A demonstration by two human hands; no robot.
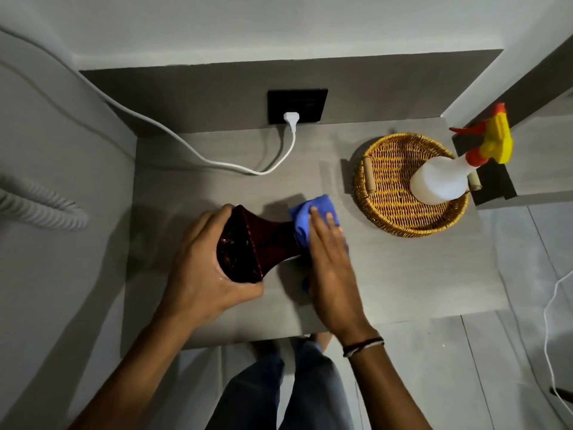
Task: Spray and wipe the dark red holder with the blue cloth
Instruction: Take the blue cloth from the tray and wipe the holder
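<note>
the dark red holder [257, 243] lies tipped on its side, midway along the tabletop [403, 280] and toward its front edge. our left hand [201, 268] curls round its wide end. our right hand [328, 259] lays flat fingers on the blue cloth [305, 217], pressing it against the narrow end. we judge the wiping is in hand (the spray bottle [440, 181] stands apart in the wicker basket [387, 212] near the right back corner). next we need to turn the holder and carry the cloth over its flared part.

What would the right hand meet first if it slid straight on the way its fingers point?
Beyond the blue cloth it presses, only bare table, then probably the white plug; depth is unclear.
</note>
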